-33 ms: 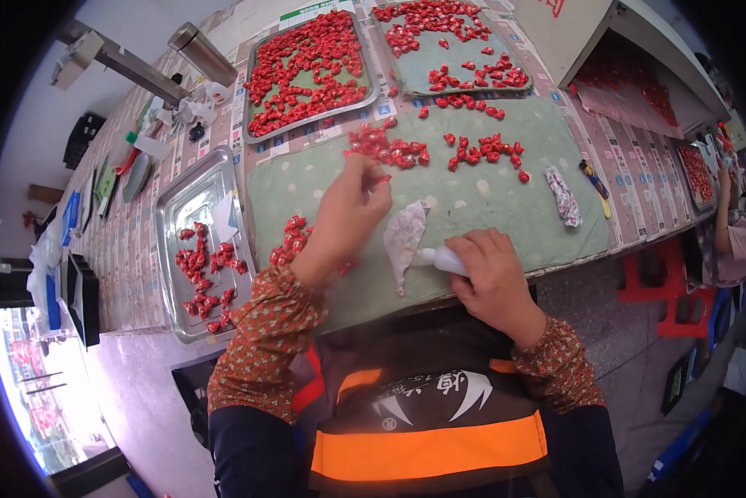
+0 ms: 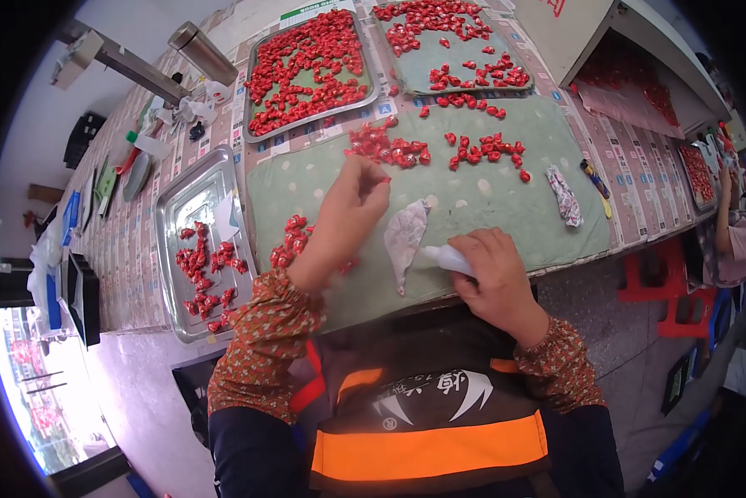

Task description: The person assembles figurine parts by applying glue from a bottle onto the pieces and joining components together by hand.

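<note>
My left hand (image 2: 356,195) is closed in a pinch over the green mat (image 2: 489,212), with a bit of a small red piece (image 2: 386,179) showing at the fingertips. Just beyond it lies a loose pile of shiny red pieces (image 2: 402,152). My right hand (image 2: 493,270) is wrapped round a small white squeeze bottle (image 2: 449,259), tilted with its nozzle toward the left. A crumpled pale cloth (image 2: 406,236) rests on the mat between my hands, beside the nozzle. More red pieces (image 2: 292,236) sit left of my left wrist, partly hidden by it.
A metal tray (image 2: 167,274) with some red pieces stands at the left. Two fuller trays are at the back: one metal-rimmed (image 2: 371,70), one green-lined (image 2: 414,70). A rolled cloth (image 2: 563,197) and a yellow-and-dark tool (image 2: 595,183) lie right; a steel flask (image 2: 200,51) lies far left.
My right hand and the squeeze bottle have shifted very slightly to the right, away from the crumpled cloth. My left hand has hardly moved.
</note>
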`<state>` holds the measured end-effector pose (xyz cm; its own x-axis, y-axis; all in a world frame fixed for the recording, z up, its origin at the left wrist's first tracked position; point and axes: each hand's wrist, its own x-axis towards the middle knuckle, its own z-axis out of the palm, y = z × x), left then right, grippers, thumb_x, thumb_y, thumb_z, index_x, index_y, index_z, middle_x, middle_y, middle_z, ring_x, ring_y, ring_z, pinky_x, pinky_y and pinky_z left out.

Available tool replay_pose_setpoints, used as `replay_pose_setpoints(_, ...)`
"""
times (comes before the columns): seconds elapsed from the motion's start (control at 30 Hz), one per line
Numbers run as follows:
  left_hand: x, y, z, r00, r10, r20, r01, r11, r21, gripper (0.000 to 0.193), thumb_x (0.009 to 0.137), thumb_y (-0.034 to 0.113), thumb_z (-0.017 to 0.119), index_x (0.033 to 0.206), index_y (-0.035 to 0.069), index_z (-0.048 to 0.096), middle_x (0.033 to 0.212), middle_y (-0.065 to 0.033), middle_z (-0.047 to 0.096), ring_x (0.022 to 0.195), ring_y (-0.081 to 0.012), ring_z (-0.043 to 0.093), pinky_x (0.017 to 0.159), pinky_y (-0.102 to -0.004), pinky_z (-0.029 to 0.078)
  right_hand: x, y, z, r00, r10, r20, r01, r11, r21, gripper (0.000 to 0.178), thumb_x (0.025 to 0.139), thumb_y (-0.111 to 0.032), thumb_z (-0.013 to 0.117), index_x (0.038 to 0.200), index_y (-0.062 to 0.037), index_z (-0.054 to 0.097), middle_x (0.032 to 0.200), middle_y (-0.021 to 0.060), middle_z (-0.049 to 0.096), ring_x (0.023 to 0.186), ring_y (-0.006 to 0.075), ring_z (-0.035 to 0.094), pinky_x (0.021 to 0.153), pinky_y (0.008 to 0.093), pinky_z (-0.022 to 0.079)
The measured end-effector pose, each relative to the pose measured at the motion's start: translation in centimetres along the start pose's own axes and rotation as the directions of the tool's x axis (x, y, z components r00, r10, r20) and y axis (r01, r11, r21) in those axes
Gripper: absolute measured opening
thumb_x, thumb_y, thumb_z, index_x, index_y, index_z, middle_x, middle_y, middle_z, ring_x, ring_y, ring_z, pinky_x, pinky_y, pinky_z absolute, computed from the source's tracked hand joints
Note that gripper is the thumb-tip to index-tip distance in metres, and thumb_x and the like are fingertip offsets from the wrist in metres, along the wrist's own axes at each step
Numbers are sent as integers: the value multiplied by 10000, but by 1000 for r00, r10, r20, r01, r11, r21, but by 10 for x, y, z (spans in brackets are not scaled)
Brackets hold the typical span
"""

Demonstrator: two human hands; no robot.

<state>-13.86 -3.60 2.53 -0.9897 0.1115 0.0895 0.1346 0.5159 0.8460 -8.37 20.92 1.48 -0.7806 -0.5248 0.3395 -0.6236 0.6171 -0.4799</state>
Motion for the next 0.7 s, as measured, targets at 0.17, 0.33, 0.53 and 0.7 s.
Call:
replay_pose_setpoints(0.17,-34,30,-8,908,-250,338,418,463,-781,313,955,183,532,1242,67,487,951,-7,534,807,-69,512,702,-223,463,-6,1,-9,987,155,-37,-130,917,376,380,759,-48,694,1118,-14,574,926,140,601,839,267,588,759,358,477)
replay_pose_setpoints(0.33,-65,30,2,854,-197,482,495,17,-869,356,986,236,531,1298,76,469,1008,-43,540,824,-104,525,685,-239,485,-12,-10,-20,923,352,157,-342,563,752,332,879,-127,685,1157,8,565,968,63,633,827,83,574,721,229,465)
replay_pose_setpoints(0.53,-90,30,16,831,-237,504,482,-146,-864,250,976,225,543,1188,104,489,1015,-41,557,786,-106,509,656,-242,452,-15,-24,-29,939,307,152,-306,553,775,365,871,-132,702,1181,-1,561,974,57,635,828,83,577,731,225,467)
replay_pose_setpoints(0.7,-104,26,25,847,-245,472,449,-147,-882,227,1001,265,500,1165,108,491,969,-24,535,745,-87,469,619,-223,423,-19,-32,-32,962,260,89,-238,625,744,373,853,-105,714,1177,2,564,983,67,642,830,87,594,734,225,475)
